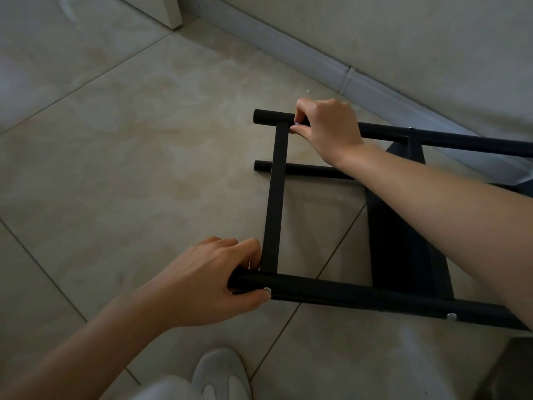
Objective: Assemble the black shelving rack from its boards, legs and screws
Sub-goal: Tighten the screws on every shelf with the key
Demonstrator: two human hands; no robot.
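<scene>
mostly the tiled floor (121,145) fills the frame, with a baseboard (288,39) running along the upper right. on its side at centre right lies the black shelving rack (403,246), its round legs pointing toward frame left. the left hand (207,281) grips the end of the near leg (346,295) at lower centre. the right hand (328,125) pinches a small silvery screw (297,122) at the far leg (268,116), where the crossbar (275,197) meets it. a pale shoe (222,376) shows at the bottom edge.
</scene>
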